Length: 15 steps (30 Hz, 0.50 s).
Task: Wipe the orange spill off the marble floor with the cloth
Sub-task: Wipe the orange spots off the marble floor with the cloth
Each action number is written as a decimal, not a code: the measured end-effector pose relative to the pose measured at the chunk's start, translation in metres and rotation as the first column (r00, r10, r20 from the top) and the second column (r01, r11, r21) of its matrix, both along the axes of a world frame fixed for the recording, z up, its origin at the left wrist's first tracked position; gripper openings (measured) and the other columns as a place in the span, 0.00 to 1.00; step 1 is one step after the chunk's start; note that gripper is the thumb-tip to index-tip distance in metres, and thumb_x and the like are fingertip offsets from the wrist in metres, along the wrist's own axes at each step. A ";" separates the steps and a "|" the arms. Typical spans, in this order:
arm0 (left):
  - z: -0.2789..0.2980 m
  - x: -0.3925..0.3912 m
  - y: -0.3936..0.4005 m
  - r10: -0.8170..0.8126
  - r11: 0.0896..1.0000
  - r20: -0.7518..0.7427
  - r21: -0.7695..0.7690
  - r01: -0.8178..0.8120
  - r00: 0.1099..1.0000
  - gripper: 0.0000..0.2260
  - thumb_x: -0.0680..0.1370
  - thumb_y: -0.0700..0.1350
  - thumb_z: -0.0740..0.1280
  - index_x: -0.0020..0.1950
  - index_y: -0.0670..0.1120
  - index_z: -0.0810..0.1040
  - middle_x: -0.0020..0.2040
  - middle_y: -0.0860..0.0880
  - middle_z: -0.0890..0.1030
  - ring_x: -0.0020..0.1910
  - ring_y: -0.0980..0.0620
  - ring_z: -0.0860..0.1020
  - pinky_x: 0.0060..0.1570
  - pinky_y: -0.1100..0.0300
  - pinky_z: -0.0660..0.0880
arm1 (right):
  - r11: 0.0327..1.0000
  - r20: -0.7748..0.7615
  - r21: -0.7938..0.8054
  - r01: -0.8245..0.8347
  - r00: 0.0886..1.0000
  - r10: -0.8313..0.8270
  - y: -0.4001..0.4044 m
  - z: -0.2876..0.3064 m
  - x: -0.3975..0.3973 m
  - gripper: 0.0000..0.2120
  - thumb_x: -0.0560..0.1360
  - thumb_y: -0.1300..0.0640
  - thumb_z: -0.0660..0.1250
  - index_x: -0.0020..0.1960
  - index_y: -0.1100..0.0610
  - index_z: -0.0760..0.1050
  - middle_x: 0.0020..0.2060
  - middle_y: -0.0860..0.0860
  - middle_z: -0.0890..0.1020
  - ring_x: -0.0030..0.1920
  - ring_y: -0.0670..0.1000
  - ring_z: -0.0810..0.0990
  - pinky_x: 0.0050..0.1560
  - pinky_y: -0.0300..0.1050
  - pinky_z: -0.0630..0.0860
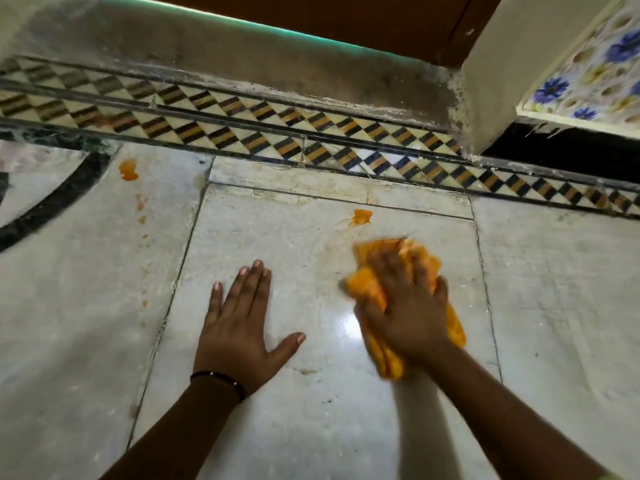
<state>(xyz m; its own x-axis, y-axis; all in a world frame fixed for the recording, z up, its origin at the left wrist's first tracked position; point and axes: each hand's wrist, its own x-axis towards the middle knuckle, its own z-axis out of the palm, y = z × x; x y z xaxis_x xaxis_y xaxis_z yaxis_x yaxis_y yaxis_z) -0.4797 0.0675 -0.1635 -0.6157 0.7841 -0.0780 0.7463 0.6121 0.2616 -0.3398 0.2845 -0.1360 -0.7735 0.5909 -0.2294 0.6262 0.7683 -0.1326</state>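
Two bare forearms rise from the bottom edge of the frame without any sleeves, the left wrist ringed by a thin black cord bracelet (218, 379) with small pale beads, fingernails short and unpainted.

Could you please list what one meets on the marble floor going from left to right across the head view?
Large orange blot → trail of small orange drips → left hand, flat on the floor → small orange blot → right hand pressing the orange cloth.
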 end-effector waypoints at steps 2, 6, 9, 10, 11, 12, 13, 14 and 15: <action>-0.003 -0.001 0.000 -0.003 1.000 -0.010 0.025 0.003 1.000 0.43 0.72 0.70 0.54 0.77 0.43 0.55 0.78 0.47 0.54 0.77 0.50 0.53 0.74 0.45 0.49 | 0.996 0.020 -0.020 0.082 0.996 -0.082 0.031 -0.001 -0.043 0.37 0.71 0.30 0.42 0.77 0.41 0.41 0.78 0.44 0.43 0.77 0.57 0.38 0.70 0.72 0.41; -0.004 -0.001 -0.002 0.004 1.000 -0.008 0.023 -0.003 1.000 0.43 0.72 0.70 0.55 0.77 0.43 0.57 0.78 0.47 0.56 0.76 0.49 0.55 0.74 0.45 0.51 | 0.999 -0.034 -0.025 0.042 0.999 -0.043 0.012 -0.005 -0.091 0.33 0.76 0.34 0.45 0.78 0.42 0.41 0.78 0.46 0.44 0.77 0.57 0.38 0.69 0.71 0.38; -0.001 -0.002 0.001 0.013 1.000 0.030 0.015 -0.014 0.999 0.43 0.71 0.71 0.55 0.77 0.43 0.56 0.78 0.47 0.56 0.76 0.48 0.56 0.73 0.45 0.50 | 0.989 -0.072 0.013 -0.147 0.986 0.148 -0.016 -0.006 -0.043 0.34 0.73 0.33 0.45 0.77 0.40 0.44 0.78 0.44 0.48 0.77 0.55 0.42 0.70 0.69 0.42; 0.001 -0.001 0.001 0.015 1.000 0.044 0.006 -0.015 0.999 0.43 0.71 0.71 0.55 0.77 0.44 0.56 0.78 0.47 0.55 0.76 0.48 0.55 0.73 0.45 0.49 | 0.986 -0.071 0.012 -0.164 0.984 0.165 -0.015 -0.005 -0.026 0.34 0.73 0.32 0.46 0.77 0.39 0.45 0.77 0.43 0.49 0.77 0.55 0.44 0.71 0.68 0.44; 0.001 -0.001 0.002 0.017 1.000 0.050 -0.001 -0.017 0.999 0.43 0.72 0.71 0.54 0.77 0.44 0.55 0.78 0.47 0.55 0.76 0.48 0.55 0.74 0.45 0.49 | 0.988 -0.048 0.021 -0.151 0.987 0.152 -0.006 -0.004 -0.014 0.35 0.72 0.32 0.45 0.76 0.39 0.44 0.77 0.42 0.48 0.77 0.54 0.44 0.72 0.67 0.44; 0.002 -0.001 0.002 0.020 1.000 0.048 -0.008 -0.019 0.999 0.43 0.72 0.71 0.53 0.77 0.44 0.54 0.78 0.47 0.54 0.77 0.48 0.54 0.74 0.45 0.48 | 0.994 -0.020 0.029 -0.106 0.994 0.107 0.006 -0.003 -0.010 0.35 0.72 0.31 0.43 0.76 0.38 0.42 0.77 0.42 0.46 0.77 0.54 0.42 0.73 0.66 0.43; 0.003 -0.001 0.002 0.018 1.000 0.044 -0.016 -0.017 0.999 0.43 0.72 0.71 0.53 0.77 0.44 0.53 0.78 0.47 0.53 0.77 0.48 0.53 0.74 0.45 0.48 | 0.999 -0.003 0.035 -0.039 0.999 0.039 0.020 -0.003 -0.012 0.35 0.72 0.31 0.42 0.76 0.39 0.40 0.77 0.42 0.44 0.77 0.54 0.41 0.73 0.65 0.41; 0.003 -0.001 0.001 0.016 1.000 0.043 -0.027 -0.015 0.999 0.43 0.72 0.72 0.52 0.78 0.44 0.53 0.78 0.47 0.53 0.77 0.48 0.52 0.74 0.45 0.47 | 0.999 -0.008 0.027 0.042 0.999 -0.042 0.031 -0.004 -0.021 0.35 0.72 0.31 0.41 0.77 0.40 0.39 0.77 0.43 0.43 0.77 0.54 0.40 0.73 0.65 0.39; 0.003 -0.001 0.002 0.015 0.999 0.034 -0.028 -0.014 0.999 0.43 0.72 0.72 0.51 0.78 0.43 0.52 0.78 0.47 0.52 0.77 0.48 0.52 0.73 0.46 0.46 | 0.992 -0.024 0.008 0.130 0.991 -0.130 0.043 -0.003 -0.037 0.36 0.73 0.31 0.42 0.77 0.43 0.40 0.78 0.45 0.43 0.77 0.55 0.39 0.72 0.66 0.38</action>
<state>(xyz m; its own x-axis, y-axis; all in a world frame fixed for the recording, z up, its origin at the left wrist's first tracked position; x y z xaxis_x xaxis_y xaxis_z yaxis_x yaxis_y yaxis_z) -0.4806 0.0694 -0.1604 -0.6239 0.7720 -0.1210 0.7279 0.6305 0.2695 -0.3765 0.3270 -0.1393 -0.6953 0.6886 -0.2058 0.7174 0.6821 -0.1416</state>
